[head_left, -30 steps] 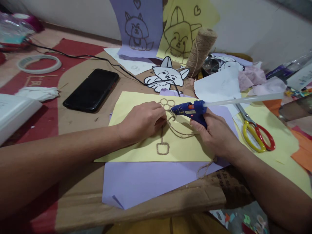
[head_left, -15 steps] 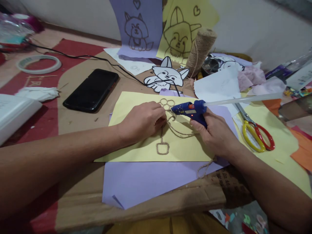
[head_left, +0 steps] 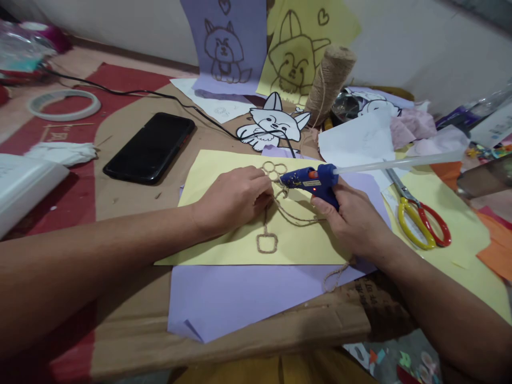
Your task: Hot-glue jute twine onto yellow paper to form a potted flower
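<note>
My right hand [head_left: 354, 216] is wrapped round a blue hot glue gun [head_left: 310, 181] with a clear glue stick [head_left: 392, 161] out of its back. Its nozzle points left, close to a flower outline of brown twine [head_left: 275, 164] on a yellow sheet [head_left: 224, 242]. My left hand [head_left: 240, 200] rests on that sheet just left of the nozzle, fingers curled together at a loose length of twine [head_left: 298, 220]; its fingertips are partly hidden. Below runs a twine stem ending in a small pot outline [head_left: 266, 244]. A purple sheet [head_left: 224, 298] lies underneath.
Scissors [head_left: 424, 221] with yellow and red handles lie right. A black phone [head_left: 150, 148] and a tape roll [head_left: 64, 104] are left. Behind stand a twine spool [head_left: 331, 82] and a paper fox cutout [head_left: 274, 125], with a black cord [head_left: 160, 95] across the cardboard [head_left: 132, 314].
</note>
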`<state>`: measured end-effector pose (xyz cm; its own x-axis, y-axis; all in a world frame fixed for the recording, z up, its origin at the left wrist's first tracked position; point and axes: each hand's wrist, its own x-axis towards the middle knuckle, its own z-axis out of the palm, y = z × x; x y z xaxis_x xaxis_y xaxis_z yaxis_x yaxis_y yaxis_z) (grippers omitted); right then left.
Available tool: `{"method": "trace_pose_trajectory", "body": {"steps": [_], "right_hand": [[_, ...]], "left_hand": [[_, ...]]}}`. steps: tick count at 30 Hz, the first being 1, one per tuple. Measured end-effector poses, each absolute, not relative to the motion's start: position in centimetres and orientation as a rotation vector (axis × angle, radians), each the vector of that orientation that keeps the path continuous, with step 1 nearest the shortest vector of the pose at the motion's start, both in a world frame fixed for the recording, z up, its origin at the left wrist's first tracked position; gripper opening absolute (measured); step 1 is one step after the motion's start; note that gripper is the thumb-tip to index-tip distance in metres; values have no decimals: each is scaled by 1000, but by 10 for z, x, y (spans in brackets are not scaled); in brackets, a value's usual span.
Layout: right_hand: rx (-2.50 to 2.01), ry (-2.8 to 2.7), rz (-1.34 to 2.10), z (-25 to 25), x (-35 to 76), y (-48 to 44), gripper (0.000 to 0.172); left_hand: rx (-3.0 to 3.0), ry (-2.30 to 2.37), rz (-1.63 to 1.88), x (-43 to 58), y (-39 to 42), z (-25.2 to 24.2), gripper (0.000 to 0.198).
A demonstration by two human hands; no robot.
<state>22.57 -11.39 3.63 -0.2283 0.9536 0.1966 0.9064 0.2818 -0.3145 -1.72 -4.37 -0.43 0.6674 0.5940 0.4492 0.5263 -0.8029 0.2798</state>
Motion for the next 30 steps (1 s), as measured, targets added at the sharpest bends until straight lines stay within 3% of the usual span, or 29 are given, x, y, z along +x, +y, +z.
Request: {"method": "trace_pose_trajectory", "body": {"steps": [23,30], "right_hand": [[-1656,-2169,122,35,231,-113,27],[-1691,-2220,141,39,231,-114,32]], "left_hand": [[2746,941,795,-17,-44,-4,16],[2741,935,799,-18,-44,-5,15]]}}
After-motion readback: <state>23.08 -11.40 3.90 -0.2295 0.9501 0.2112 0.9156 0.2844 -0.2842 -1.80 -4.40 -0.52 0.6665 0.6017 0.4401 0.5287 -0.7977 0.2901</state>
